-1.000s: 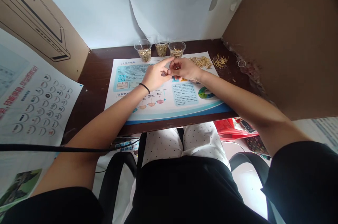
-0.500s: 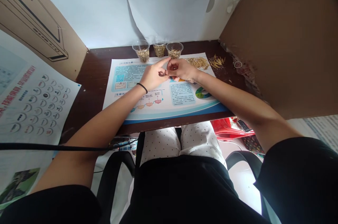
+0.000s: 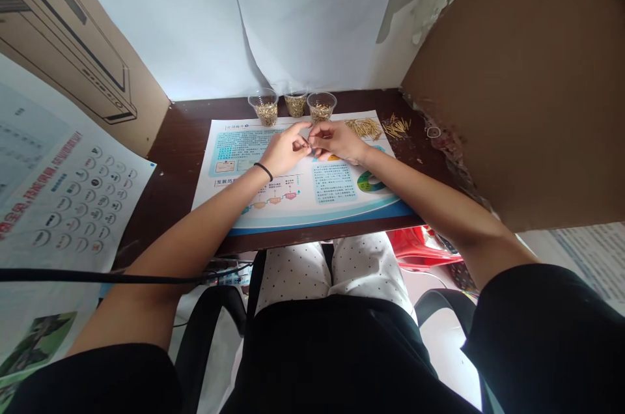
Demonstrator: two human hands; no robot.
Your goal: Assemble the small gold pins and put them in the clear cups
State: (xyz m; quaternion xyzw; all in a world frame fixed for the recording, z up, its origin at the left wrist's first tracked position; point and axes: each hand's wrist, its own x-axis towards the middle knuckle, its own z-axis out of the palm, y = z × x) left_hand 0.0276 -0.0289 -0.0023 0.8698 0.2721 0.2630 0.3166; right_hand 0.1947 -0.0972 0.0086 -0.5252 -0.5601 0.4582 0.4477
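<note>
Left hand [image 3: 286, 153] and right hand [image 3: 339, 142] raised close together at centre frame, just above a glossy printed paper mat [image 3: 293, 199]. Fingers curved, tips meeting in a pinch on something thin, too small to make out. Narrow black elastic band [image 3: 263, 171] around the left wrist. Upper edge of the mat: three clear plastic cups [image 3: 295, 103] in a row, each part-filled with a tangle of slender gold-coloured pins [image 3: 364, 129]. More of the same pins lying loose and roughly parallel at the mat's upper right corner, with a sparser scatter on the dark, worn wooden tabletop [image 3: 185, 153] just right of it. Torn brown cardboard panel [image 3: 512, 75] at right of frame; creased white paper with plastic sheeting [image 3: 185, 23] behind. Printed poster [image 3: 83, 206] at left, black cable [image 3: 97, 276] crossing it. Polka-dot trousers [image 3: 332, 267] below the tabletop's edge.
</note>
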